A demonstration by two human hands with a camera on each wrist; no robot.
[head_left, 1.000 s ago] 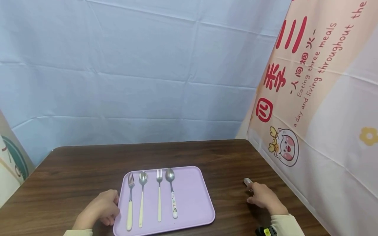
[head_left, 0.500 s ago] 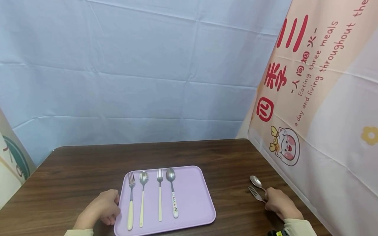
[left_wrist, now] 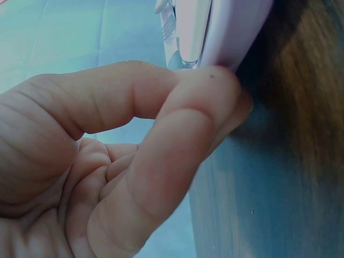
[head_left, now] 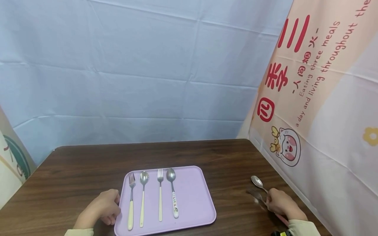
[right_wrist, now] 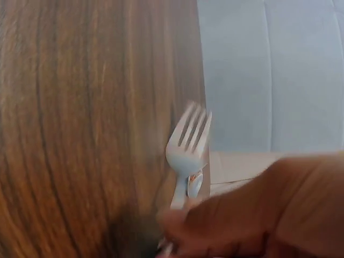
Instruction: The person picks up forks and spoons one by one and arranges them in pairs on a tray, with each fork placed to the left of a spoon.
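Note:
My left hand (head_left: pixel 101 207) pinches the left rim of a lilac tray (head_left: pixel 196 196), with thumb and forefinger meeting at its edge in the left wrist view. On the tray lie a fork (head_left: pixel 131 203), a spoon (head_left: pixel 142 200), a second fork (head_left: pixel 160 196) and a spoon with a patterned handle (head_left: pixel 174 198). At the right of the table, my right hand (head_left: pixel 282 203) grips a metal fork (right_wrist: pixel 185 158), blurred in the head view, its pinkish handle showing behind the hand. Another spoon (head_left: pixel 257 181) lies just beyond, its handle end hidden by the hand.
The dark wooden table (head_left: pixel 88 164) ends at a pale blue cloth (head_left: pixel 141 82) behind. A printed cloth (head_left: pixel 330 131) hangs close along the right edge, near my right hand.
My right hand has shifted right and toward me, uncovering the fork and spoon heads. The fork now moves, blurred, in its grip. The left hand and tray stay nearly still.

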